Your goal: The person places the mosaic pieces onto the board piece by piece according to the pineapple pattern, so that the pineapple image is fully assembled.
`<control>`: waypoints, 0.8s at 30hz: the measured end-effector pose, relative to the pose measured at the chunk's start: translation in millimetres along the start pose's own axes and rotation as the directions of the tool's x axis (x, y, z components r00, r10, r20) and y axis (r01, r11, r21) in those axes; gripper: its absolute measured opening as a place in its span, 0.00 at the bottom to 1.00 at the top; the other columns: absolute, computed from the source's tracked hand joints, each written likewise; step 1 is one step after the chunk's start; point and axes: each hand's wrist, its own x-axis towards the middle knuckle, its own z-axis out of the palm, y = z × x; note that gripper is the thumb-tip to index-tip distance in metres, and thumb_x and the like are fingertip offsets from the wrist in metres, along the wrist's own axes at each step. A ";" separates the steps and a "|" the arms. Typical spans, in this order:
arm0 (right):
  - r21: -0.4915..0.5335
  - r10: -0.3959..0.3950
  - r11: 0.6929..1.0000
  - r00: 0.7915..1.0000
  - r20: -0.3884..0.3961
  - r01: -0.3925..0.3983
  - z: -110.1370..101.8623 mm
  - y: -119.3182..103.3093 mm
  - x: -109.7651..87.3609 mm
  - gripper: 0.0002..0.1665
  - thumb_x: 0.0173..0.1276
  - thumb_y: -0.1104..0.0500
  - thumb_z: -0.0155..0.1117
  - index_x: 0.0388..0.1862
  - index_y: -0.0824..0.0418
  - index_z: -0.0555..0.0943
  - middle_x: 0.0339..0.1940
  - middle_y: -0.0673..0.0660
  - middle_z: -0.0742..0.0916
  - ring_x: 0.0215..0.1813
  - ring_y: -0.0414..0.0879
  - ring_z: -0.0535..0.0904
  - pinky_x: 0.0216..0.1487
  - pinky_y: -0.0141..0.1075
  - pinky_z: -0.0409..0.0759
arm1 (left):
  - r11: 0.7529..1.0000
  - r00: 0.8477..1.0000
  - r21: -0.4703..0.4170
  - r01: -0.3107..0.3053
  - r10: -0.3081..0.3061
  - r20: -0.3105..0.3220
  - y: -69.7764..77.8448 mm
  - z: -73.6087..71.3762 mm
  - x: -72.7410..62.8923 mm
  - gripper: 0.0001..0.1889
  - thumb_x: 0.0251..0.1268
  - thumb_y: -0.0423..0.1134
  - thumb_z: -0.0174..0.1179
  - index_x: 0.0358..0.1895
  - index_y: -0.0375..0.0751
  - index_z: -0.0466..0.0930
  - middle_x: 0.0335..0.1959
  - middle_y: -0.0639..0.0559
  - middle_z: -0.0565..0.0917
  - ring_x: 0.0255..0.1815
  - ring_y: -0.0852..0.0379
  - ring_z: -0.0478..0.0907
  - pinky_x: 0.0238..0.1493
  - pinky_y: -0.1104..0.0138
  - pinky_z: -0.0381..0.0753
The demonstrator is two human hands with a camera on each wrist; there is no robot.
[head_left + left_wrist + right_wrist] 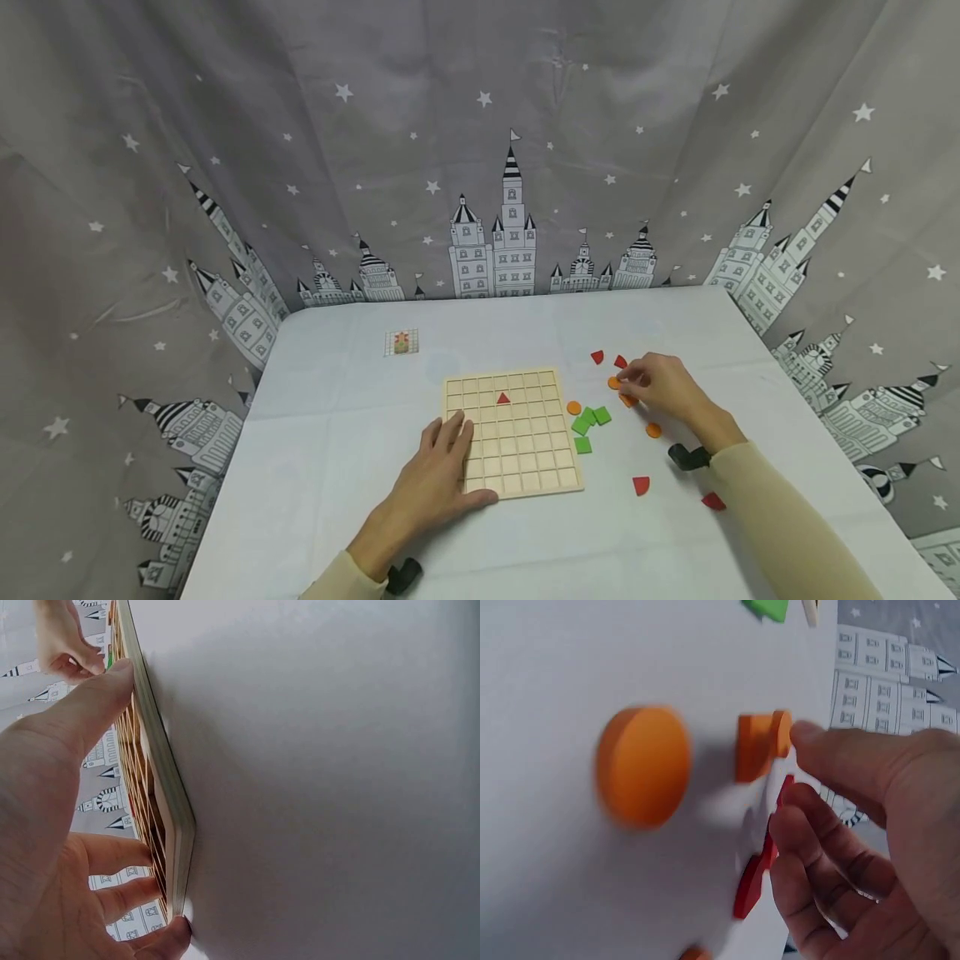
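Observation:
My left hand rests on the near left corner of a square wooden grid board, its thumb at the near edge and its fingers over the left side. On the grid sits a red triangle. To the right of the board, my right hand is low over loose pieces, thumb and fingers apart. In the right wrist view its thumb tip is right beside a thin orange disc, which overlaps an orange square-edged piece. Red pieces lie below the fingertips in that view.
Several green squares and an orange disc lie beside the board's right edge. Another orange disc and red quarter-round pieces are scattered further right. A small patterned card lies at the back left of the white-covered table.

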 end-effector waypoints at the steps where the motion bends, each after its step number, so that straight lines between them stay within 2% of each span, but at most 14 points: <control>1: 0.006 -0.007 1.000 1.000 0.002 0.007 -0.4 2.9 -1.9 0.13 0.78 0.56 0.84 0.55 0.60 0.97 0.48 0.56 0.95 0.48 0.50 0.84 0.53 0.42 0.87 | 1.000 1.000 -0.001 0.000 0.000 -0.002 -0.1 -0.1 -0.1 0.63 0.66 0.72 0.81 0.90 0.30 0.67 0.94 0.32 0.65 0.92 0.22 0.63 0.77 0.36 0.85; 6: 0.061 -0.037 0.997 0.999 0.033 0.035 -1.0 13.5 -11.5 0.12 0.74 0.56 0.87 0.53 0.56 0.97 0.49 0.55 0.94 0.48 0.49 0.84 0.51 0.35 0.85 | 1.000 1.000 -0.006 0.005 -0.005 0.001 -0.5 -0.4 -0.5 0.63 0.67 0.72 0.81 0.91 0.31 0.67 0.95 0.32 0.64 0.92 0.22 0.62 0.78 0.35 0.85; 13: 0.092 -0.050 0.995 0.996 0.075 0.043 -0.7 18.3 -17.9 0.16 0.73 0.59 0.88 0.57 0.57 0.96 0.53 0.55 0.93 0.47 0.46 0.82 0.47 0.29 0.83 | 1.000 1.000 -0.011 0.004 -0.004 -0.006 -1.1 -0.3 -1.5 0.63 0.65 0.72 0.82 0.90 0.30 0.68 0.94 0.32 0.65 0.91 0.21 0.63 0.78 0.35 0.84; 24: 0.071 -0.097 0.993 0.994 0.047 0.094 1.1 20.6 -18.9 0.12 0.74 0.64 0.86 0.53 0.56 0.96 0.53 0.55 0.95 0.47 0.45 0.83 0.48 0.27 0.85 | 1.000 1.000 -0.007 0.001 -0.001 -0.002 -2.2 2.9 -1.1 0.63 0.66 0.73 0.80 0.91 0.31 0.67 0.95 0.33 0.64 0.92 0.21 0.63 0.78 0.36 0.84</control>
